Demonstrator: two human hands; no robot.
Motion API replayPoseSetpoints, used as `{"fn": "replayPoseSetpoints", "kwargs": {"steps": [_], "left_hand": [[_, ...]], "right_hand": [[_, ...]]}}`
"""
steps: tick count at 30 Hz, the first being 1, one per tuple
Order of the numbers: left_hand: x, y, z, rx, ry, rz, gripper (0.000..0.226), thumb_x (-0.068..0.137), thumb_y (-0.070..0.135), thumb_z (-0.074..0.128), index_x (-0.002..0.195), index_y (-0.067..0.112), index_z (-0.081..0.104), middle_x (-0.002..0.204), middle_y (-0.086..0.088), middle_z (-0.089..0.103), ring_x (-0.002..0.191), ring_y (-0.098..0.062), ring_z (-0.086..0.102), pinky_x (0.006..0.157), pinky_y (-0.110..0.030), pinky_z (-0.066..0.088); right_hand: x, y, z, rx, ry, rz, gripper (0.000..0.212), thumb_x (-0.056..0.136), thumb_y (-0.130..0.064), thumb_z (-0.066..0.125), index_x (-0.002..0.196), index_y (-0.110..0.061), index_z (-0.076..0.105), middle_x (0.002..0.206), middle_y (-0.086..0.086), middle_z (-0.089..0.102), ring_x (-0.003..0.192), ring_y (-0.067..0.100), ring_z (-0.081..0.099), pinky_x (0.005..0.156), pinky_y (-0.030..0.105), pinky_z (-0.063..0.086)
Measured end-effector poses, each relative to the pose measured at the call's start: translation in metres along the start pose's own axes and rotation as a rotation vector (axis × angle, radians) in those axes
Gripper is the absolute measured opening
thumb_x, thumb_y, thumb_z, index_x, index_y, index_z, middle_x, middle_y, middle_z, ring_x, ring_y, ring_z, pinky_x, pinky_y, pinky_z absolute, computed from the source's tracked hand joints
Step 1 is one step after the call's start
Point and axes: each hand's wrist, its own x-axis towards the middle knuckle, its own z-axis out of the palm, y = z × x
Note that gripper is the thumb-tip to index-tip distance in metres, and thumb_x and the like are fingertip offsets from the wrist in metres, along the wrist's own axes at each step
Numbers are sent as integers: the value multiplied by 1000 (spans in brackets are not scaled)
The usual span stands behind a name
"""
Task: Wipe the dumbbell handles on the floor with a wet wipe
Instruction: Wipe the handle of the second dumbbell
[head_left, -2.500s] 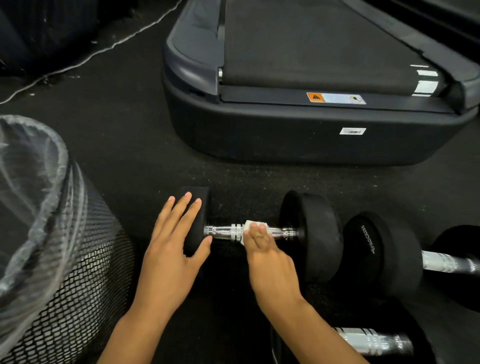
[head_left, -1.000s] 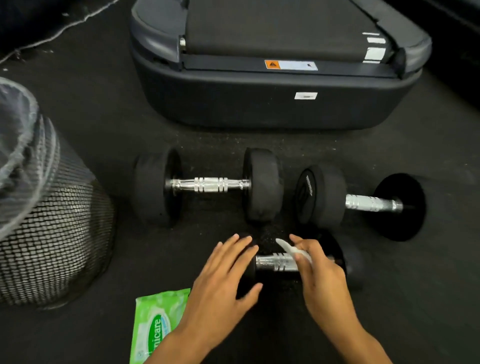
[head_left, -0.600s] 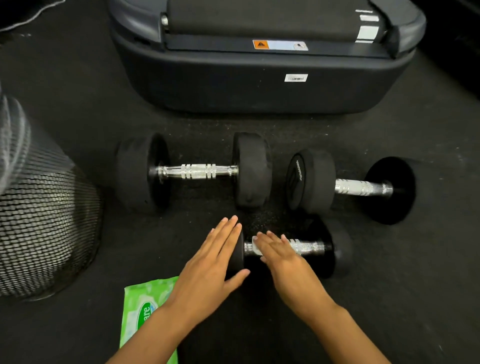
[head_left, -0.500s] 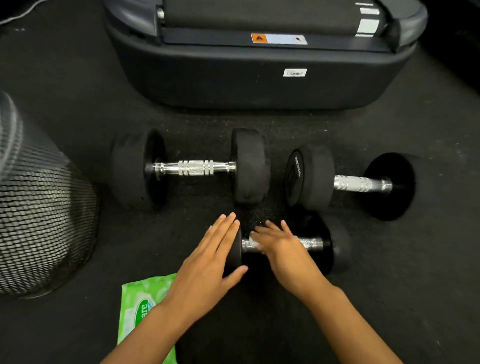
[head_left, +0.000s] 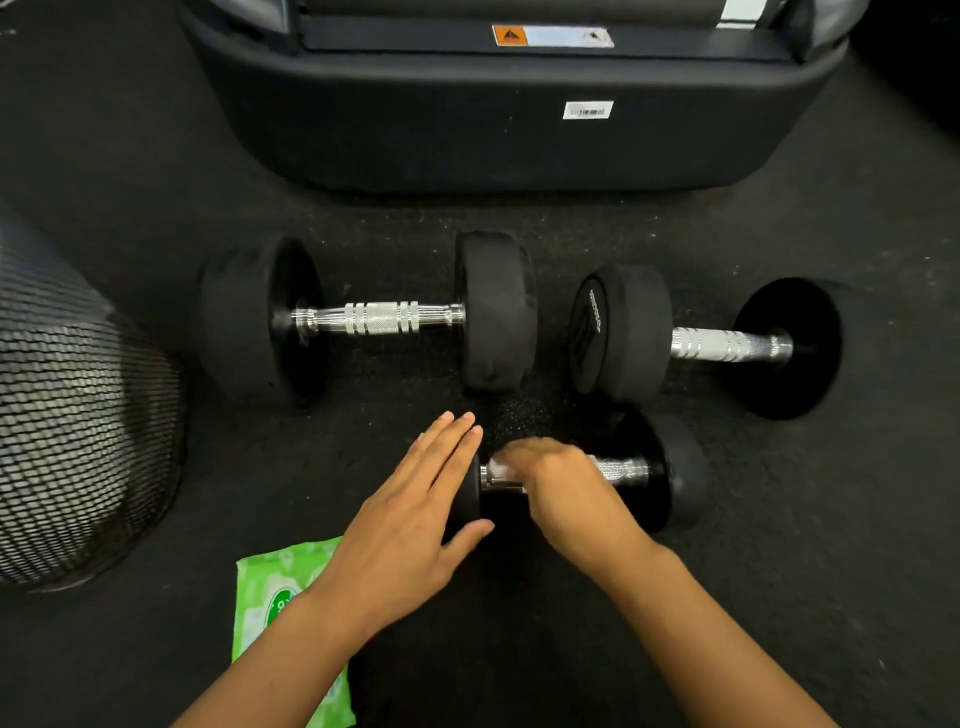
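Three dumbbells lie on the floor (head_left: 156, 156) before you. At far left stands a mesh bin (head_left: 78, 441), presumably for the used wipe. The green wipe pack (head_left: 270, 592) sits near, partly under your left arm, handy for a refill. Your left hand (head_left: 415, 514) lies flat with straight fingers on the near dumbbell (head_left: 670, 467), likely to stop it rolling. Your right hand (head_left: 561, 478) curls over its handle (head_left: 623, 470), pressing the wet wipe (head_left: 500, 470) there. Two dumbbells (head_left: 374, 318) rest farther off.
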Motion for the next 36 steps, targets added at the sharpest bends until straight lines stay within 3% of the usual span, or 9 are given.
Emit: {"fn": "replayPoseSetpoints", "kwargs": {"steps": [5, 11, 16, 19, 23, 27, 30, 33, 36], "left_hand": [[2, -2, 0, -87, -15, -1, 80, 85, 46, 57, 146, 25, 9, 154, 14, 6, 140, 2, -5, 113, -22, 9], [3, -3, 0, -104, 0, 3, 82, 83, 40, 64, 147, 21, 16, 154, 14, 10, 141, 0, -1, 114, -23, 11], [0, 0, -1, -122, 2, 0, 81, 83, 40, 63, 147, 25, 16, 153, 18, 8, 140, 3, -3, 112, -19, 9], [3, -3, -2, -116, -15, -3, 81, 83, 40, 63, 146, 25, 14, 152, 19, 6, 139, 6, -5, 109, -10, 0], [4, -1, -3, -129, -16, -6, 81, 83, 39, 65, 146, 23, 17, 152, 17, 9, 138, 7, -6, 108, -7, -2], [6, -3, -4, -137, -25, -10, 81, 83, 40, 63, 147, 24, 16, 152, 19, 6, 137, 8, -7, 108, -8, -2], [6, -2, -6, -147, -38, -13, 81, 84, 42, 62, 147, 25, 13, 151, 21, 3, 136, 10, -9, 107, -7, -2], [7, -2, -7, -153, -58, -17, 82, 85, 44, 59, 147, 27, 9, 149, 25, -2, 135, 11, -12, 110, -13, 2], [8, -2, -8, -158, -69, -26, 82, 85, 44, 59, 147, 28, 8, 149, 25, -3, 135, 11, -13, 112, -17, 6]], "right_hand": [[14, -10, -5, -116, -92, 39, 14, 86, -3, 46, 88, -6, 60, 96, 11, 61, 90, 29, 57, 68, 30, 35], [29, -7, -11, -82, -150, 139, 20, 91, -10, 48, 99, -9, 66, 97, 16, 64, 95, 33, 58, 75, 34, 45], [31, 2, -13, 40, -183, 172, 18, 92, -19, 54, 95, -12, 70, 87, 16, 66, 87, 29, 61, 69, 27, 43], [31, -2, -7, 0, -147, 136, 15, 89, -10, 53, 91, -10, 68, 87, 14, 65, 88, 30, 60, 68, 30, 43], [26, 6, -9, 74, -149, 169, 17, 92, -21, 54, 91, -14, 69, 83, 13, 66, 83, 27, 61, 68, 32, 47], [36, 4, -3, 58, -167, 162, 17, 90, -13, 51, 86, -10, 68, 83, 17, 65, 83, 32, 61, 66, 30, 45], [36, 9, -7, 79, -195, 148, 18, 91, -21, 54, 91, -14, 71, 83, 13, 68, 85, 24, 62, 72, 29, 47], [42, 10, -9, 79, -211, 145, 18, 89, -15, 54, 91, -14, 72, 88, 11, 69, 91, 24, 61, 80, 33, 49], [36, 7, -7, 61, -181, 100, 17, 89, -14, 55, 83, -12, 71, 79, 10, 68, 82, 23, 62, 74, 36, 50]]}}
